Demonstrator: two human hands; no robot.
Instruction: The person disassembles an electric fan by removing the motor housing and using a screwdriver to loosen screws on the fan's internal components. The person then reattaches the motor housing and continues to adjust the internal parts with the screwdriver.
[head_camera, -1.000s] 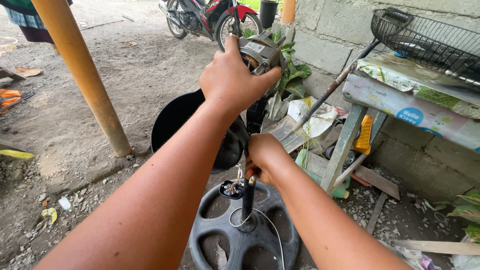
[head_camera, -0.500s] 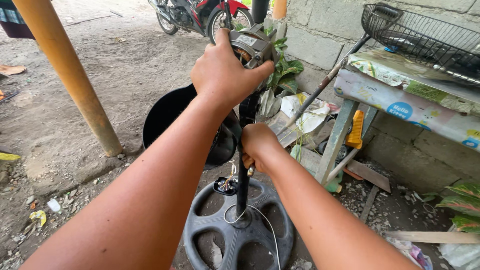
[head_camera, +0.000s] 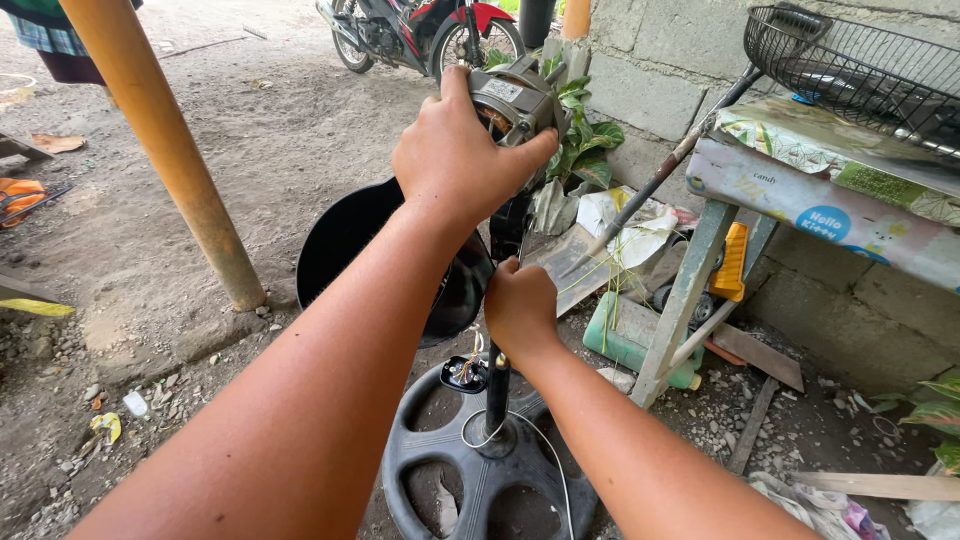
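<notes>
Fingers (head_camera: 520, 155) of left hand (head_camera: 455, 160) wrapped over fan motor (head_camera: 515, 100) at 12 o'clock; right hand (head_camera: 520, 310) closed round the black pole (head_camera: 497, 395) below, at 6 o'clock from motor. Round fan base (head_camera: 480, 480) on ground, black cover (head_camera: 350, 240) at 9 o'clock.

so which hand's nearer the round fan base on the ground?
Right. The right hand grips the pole just above the fan base; the left hand is up on the motor.

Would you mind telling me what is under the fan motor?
Under the fan motor, gripped by the left hand, the right hand holds the black pole above the round base. The hands cover the joint.
</notes>
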